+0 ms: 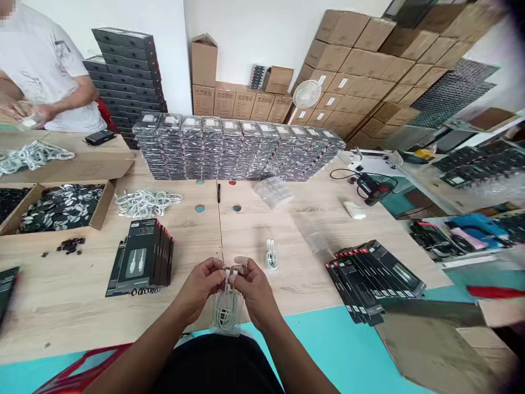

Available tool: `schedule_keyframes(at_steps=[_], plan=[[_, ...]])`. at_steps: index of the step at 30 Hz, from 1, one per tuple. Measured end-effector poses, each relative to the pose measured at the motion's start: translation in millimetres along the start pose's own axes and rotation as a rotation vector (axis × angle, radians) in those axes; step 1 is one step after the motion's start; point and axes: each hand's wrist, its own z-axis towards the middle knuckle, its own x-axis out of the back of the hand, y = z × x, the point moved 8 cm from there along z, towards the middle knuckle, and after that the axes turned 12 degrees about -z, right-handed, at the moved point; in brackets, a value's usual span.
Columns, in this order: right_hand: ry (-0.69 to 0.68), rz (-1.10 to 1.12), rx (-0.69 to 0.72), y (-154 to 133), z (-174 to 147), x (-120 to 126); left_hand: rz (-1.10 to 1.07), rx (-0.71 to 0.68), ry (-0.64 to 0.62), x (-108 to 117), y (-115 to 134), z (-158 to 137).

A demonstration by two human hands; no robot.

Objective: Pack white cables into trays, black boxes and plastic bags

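At the table's near edge, my left hand [204,284] and my right hand [255,293] are close together, thumbs and fingers pinched at the two plug ends of a coiled white charging cable [226,311]. The coil hangs below my fingers in a clear plastic tray [216,323]. My fingers partly hide the plugs. A second coiled cable [271,257] lies on the table just beyond my right hand. To the left stands a row of black retail boxes [141,257] with two plugs pictured on the front one. Small black rings [145,291] lie at its foot.
Shrink-wrapped black boxes [241,148] form a wall across the back. Left are loose cables [147,202] and a carton of small parts [63,208]. Clear trays [274,191] and fanned black boxes [373,279] lie right. Another person [49,71] works at far left.
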Motion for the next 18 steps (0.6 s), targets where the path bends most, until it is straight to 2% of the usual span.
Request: schedule_keyframes(at_steps=[5,11,15,18], plan=[[0.02,-0.036,-0.003,-2,0,1,-0.015,-0.014,0.007,3,3,-2],[0.086,-0.093,0.0,-7,2,8,0.014,-0.059,-0.1,-6,11,-4],[0.039,-0.09,-0.028,-7,0,7,0.132,-0.099,-0.16,-10,14,-9],[-0.016,-0.074,-0.044,-6,-3,2,0.148,-0.086,-0.151,-9,12,-10]])
